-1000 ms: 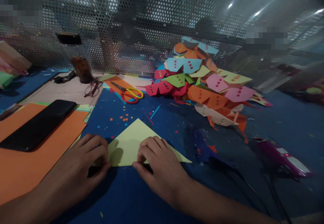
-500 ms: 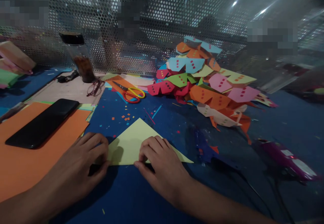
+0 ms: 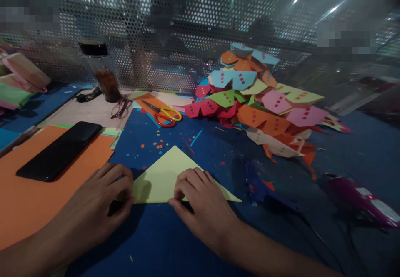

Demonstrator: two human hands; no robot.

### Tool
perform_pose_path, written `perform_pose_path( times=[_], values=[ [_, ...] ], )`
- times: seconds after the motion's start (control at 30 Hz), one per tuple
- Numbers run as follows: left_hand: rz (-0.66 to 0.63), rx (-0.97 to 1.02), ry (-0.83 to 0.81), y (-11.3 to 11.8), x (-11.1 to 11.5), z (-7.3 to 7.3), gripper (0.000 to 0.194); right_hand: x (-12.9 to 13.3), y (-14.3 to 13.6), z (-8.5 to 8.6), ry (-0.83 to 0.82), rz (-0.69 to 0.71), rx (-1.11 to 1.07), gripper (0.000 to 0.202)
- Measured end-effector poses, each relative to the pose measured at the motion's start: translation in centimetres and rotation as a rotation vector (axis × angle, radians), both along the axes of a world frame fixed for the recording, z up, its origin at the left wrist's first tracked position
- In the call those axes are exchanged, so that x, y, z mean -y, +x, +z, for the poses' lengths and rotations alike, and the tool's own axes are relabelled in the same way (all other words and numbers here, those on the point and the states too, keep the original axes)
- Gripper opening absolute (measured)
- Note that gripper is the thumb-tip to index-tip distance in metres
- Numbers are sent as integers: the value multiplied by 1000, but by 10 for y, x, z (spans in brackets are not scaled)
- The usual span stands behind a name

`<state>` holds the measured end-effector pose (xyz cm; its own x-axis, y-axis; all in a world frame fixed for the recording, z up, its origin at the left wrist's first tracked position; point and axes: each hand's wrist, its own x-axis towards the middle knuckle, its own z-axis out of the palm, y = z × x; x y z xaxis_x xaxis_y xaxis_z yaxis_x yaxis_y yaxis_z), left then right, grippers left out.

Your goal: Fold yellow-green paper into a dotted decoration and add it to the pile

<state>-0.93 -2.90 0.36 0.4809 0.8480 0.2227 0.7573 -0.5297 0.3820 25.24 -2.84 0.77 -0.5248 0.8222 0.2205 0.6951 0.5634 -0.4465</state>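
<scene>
A pale yellow-green sheet of paper (image 3: 159, 177), folded into a triangle, lies on the blue table (image 3: 156, 239) with its point facing away from me. My left hand (image 3: 109, 193) is at its left end, thumb and curled fingers closed on the near edge. Near the middle of that same edge, my right hand (image 3: 196, 197) has its thumb and bent fingers pinched on the paper. The left corner of the triangle is hidden behind my left hand.
Orange paper (image 3: 37, 210) bearing a black phone (image 3: 59, 152) lies at left. Behind are a lidded jar (image 3: 106, 79), glasses (image 3: 120, 108) and scissors (image 3: 165, 117). Folded paper shapes (image 3: 262, 110) pile up at back right. A blue glue gun (image 3: 265, 193) and a purple object (image 3: 365, 202) lie at right.
The view has shifted slightly, so most things appear a little further right. Both hands keep their hold on the paper's near edge, with no clear movement over it.
</scene>
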Motion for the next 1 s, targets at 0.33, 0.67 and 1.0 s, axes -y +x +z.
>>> perform_pose_path(
  times=[0.33, 0.67, 1.0],
  values=[
    [10, -19, -13, -2, 1, 1, 15, 1, 0, 1, -2, -4, 3, 14],
    [44, -35, 4, -5, 3, 4, 15, 1, 0, 1, 3, 2, -3, 15],
    [42, -66, 18, -12, 2, 7, 16, 0, 0, 1, 14, 1, -17, 16]
  ],
)
